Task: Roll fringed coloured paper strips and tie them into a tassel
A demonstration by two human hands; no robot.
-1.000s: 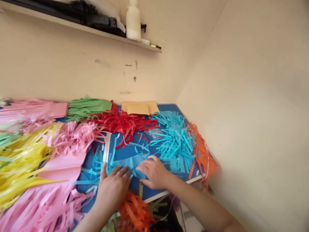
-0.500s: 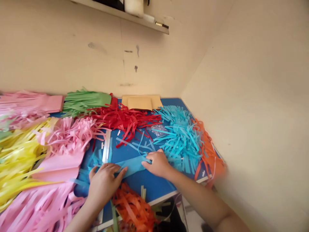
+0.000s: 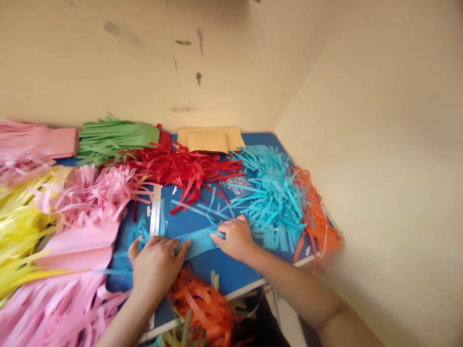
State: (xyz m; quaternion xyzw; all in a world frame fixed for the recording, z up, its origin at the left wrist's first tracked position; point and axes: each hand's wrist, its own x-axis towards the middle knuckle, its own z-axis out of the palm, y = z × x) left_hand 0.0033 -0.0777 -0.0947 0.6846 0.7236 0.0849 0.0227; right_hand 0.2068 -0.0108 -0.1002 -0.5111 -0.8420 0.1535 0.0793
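A folded strip of light blue tissue paper (image 3: 200, 242) stretches between both hands, low over the blue table. Its right end is pinched by my right hand (image 3: 234, 237), thumb and fingers closed on it. My left hand (image 3: 157, 264) grips the other end, with blue fringe (image 3: 142, 233) showing beyond the fingers. Under the left palm, part of the paper is hidden. Just right of my right hand lies a pile of cut light blue fringe (image 3: 277, 200). Orange fringe (image 3: 202, 301) hangs at the table's front edge, below the strip.
Pink fringe (image 3: 97, 193), yellow fringe (image 3: 21, 226), green fringe (image 3: 119, 137) and red fringe (image 3: 184, 166) spread over the blue table (image 3: 173, 209). Brown paper (image 3: 208, 141) lies at the back by the wall. More orange fringe (image 3: 316, 217) hangs at the right edge.
The view has tilted down, so the shelf has almost left the top of the picture. Both hands keep hold of the blue paper, with little movement.
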